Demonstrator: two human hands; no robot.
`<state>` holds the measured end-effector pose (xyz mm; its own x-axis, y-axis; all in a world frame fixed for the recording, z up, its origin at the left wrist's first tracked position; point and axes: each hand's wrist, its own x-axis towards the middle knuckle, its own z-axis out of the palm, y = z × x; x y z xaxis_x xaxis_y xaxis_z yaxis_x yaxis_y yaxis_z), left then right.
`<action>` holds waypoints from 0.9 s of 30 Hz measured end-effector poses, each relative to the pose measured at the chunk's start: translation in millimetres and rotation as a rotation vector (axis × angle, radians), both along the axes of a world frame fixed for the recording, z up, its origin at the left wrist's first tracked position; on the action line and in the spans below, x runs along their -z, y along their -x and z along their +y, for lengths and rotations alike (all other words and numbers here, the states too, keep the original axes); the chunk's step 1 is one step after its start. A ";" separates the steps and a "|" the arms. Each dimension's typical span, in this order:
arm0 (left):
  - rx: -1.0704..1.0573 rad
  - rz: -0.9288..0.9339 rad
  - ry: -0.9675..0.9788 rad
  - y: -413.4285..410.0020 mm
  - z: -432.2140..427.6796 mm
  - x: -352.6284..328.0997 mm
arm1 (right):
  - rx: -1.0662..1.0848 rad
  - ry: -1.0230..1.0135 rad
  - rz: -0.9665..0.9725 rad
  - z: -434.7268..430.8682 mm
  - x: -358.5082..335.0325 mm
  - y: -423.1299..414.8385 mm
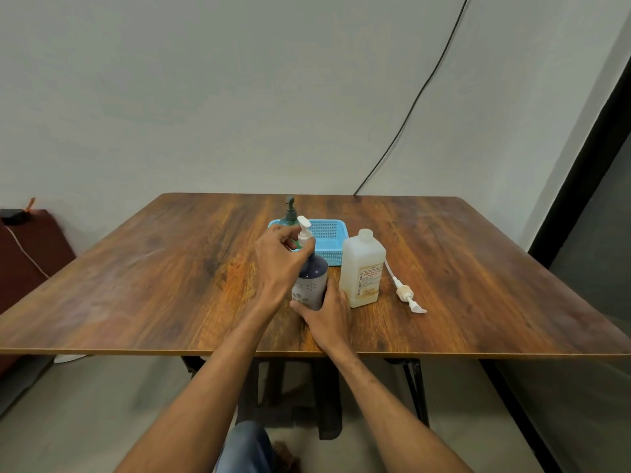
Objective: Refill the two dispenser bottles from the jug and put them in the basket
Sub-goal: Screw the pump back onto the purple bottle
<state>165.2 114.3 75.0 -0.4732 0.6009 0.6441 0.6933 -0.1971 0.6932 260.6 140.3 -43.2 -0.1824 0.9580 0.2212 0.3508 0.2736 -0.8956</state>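
Observation:
A dark dispenser bottle [311,283] with a pale flower pattern stands upright in the middle of the table. My left hand [280,257] grips the collar of its white pump [304,230] from above. My right hand [326,317] holds the bottle's base. Right beside it stands the translucent white jug [362,269], its mouth open. The jug's own pump [406,295] with its tube lies flat on the table to the right. A green dispenser bottle [290,213] stands in the left end of the blue basket [329,238], partly hidden by my left hand.
The wooden table [170,285] has bare surface to the left and right of the objects. A black cable [420,93] hangs down the wall behind. A dark red seat [24,254] sits beyond the table's left edge.

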 end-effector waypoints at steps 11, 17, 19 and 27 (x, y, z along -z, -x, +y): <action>0.007 0.018 0.084 -0.8 3.7 18.0 | -0.010 -0.018 -0.022 1.2 0.6 -1.9; 0.072 -0.059 0.133 -4.8 1.5 20.6 | -0.022 -0.012 -0.007 0.2 -1.8 -3.8; 0.133 -0.138 0.116 -7.2 -1.2 21.3 | -0.030 -0.009 -0.001 -0.2 -2.0 -4.6; 0.097 -0.150 -0.028 -5.8 -1.3 32.3 | -0.004 -0.009 -0.012 0.2 -1.9 -2.7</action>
